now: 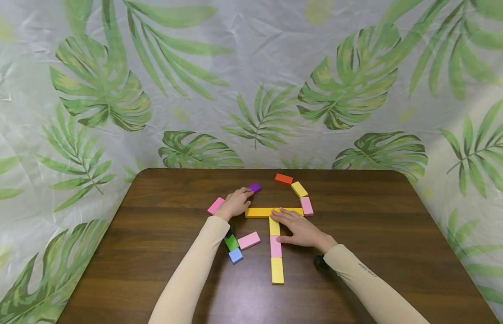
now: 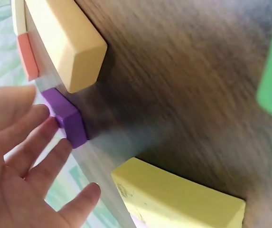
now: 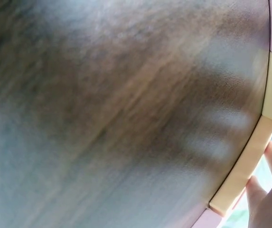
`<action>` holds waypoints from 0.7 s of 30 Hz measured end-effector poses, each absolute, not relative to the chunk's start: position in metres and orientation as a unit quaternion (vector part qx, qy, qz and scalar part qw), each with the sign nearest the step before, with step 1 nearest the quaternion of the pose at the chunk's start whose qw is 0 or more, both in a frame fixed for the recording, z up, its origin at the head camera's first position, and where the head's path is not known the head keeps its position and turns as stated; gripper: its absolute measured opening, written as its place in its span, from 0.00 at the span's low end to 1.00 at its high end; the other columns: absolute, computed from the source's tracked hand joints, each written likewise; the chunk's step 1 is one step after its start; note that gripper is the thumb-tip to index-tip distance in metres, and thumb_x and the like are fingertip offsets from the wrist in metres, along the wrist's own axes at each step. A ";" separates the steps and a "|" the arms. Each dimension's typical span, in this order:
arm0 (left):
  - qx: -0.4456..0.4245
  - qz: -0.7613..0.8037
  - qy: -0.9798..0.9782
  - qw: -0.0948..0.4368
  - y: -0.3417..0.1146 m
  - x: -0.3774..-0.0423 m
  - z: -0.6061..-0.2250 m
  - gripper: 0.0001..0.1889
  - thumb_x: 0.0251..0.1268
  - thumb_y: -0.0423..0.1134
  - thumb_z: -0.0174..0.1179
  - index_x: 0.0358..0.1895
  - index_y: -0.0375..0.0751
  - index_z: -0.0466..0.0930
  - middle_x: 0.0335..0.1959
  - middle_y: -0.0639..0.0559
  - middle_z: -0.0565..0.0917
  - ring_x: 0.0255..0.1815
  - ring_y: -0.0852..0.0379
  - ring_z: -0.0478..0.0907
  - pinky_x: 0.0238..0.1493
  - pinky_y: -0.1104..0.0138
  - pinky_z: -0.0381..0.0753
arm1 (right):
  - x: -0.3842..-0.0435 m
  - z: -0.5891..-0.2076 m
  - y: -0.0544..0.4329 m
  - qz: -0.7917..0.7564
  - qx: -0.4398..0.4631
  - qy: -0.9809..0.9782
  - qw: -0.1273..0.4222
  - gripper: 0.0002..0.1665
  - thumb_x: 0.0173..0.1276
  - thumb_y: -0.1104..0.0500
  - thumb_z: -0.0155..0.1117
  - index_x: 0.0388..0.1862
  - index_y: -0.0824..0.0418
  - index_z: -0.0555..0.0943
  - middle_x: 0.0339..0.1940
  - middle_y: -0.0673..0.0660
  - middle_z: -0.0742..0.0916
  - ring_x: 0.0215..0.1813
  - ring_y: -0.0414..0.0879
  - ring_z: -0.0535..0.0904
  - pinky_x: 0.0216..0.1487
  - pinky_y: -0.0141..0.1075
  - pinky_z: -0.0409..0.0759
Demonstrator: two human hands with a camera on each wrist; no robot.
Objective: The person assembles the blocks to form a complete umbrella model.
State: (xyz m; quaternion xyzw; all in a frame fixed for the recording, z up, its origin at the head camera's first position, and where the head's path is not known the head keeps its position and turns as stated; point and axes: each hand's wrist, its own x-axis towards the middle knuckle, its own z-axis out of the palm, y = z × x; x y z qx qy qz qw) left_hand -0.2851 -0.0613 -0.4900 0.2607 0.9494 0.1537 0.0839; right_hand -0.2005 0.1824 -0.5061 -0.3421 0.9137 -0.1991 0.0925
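At the far middle of the table, my left hand (image 1: pixel 235 202) touches a purple block (image 1: pixel 255 187) with its fingertips. In the left wrist view those fingers are extended against the purple block (image 2: pixel 69 116). My right hand (image 1: pixel 301 229) rests over a long orange-yellow bar (image 1: pixel 256 213), its fingertips near the top of a yellow block (image 1: pixel 274 227). Its thumb touches a pink block (image 1: pixel 276 247) below. A second yellow block (image 1: pixel 277 271) ends that column. The right wrist view shows fingertips along the orange-yellow bar (image 3: pixel 242 164).
Right of the purple block, a red block (image 1: pixel 283 179), a yellow block (image 1: pixel 300 189) and a pink block (image 1: pixel 306 206) form a curve. Another pink block (image 1: pixel 215 205) lies by my left wrist. Green (image 1: pixel 231 243), blue (image 1: pixel 235 256) and pink (image 1: pixel 249 240) blocks lie nearer.
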 end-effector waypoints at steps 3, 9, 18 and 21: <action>0.256 0.160 0.948 0.096 -0.060 -0.288 -0.489 0.23 0.73 0.38 0.51 0.68 0.37 0.67 0.68 0.42 0.67 0.68 0.45 0.64 0.63 0.49 0.64 | -0.201 -0.507 0.183 -0.198 -0.344 0.914 0.091 0.44 0.67 0.42 0.60 0.74 0.62 0.61 0.74 0.58 0.64 0.75 0.58 0.52 0.70 0.55 0.50; 0.255 0.158 0.948 0.110 -0.056 -0.293 -0.490 0.25 0.74 0.43 0.51 0.70 0.38 0.65 0.69 0.43 0.65 0.69 0.46 0.62 0.66 0.48 0.61 | -0.201 -0.509 0.183 -0.200 -0.343 0.913 0.090 0.44 0.67 0.41 0.60 0.74 0.62 0.61 0.74 0.57 0.64 0.75 0.57 0.52 0.70 0.55 0.50; 0.250 0.144 0.950 0.117 -0.047 -0.301 -0.488 0.26 0.73 0.44 0.52 0.69 0.38 0.66 0.69 0.44 0.65 0.68 0.46 0.63 0.68 0.47 0.55 | -0.202 -0.511 0.184 -0.200 -0.339 0.915 0.093 0.44 0.66 0.41 0.60 0.74 0.61 0.61 0.74 0.57 0.64 0.75 0.57 0.52 0.70 0.55 0.50; 0.247 0.133 0.952 0.119 -0.044 -0.302 -0.486 0.27 0.72 0.45 0.53 0.70 0.38 0.65 0.69 0.45 0.64 0.68 0.48 0.63 0.69 0.48 0.54 | -0.202 -0.511 0.184 -0.202 -0.340 0.914 0.092 0.44 0.67 0.41 0.60 0.74 0.61 0.61 0.74 0.58 0.64 0.75 0.57 0.52 0.70 0.56 0.51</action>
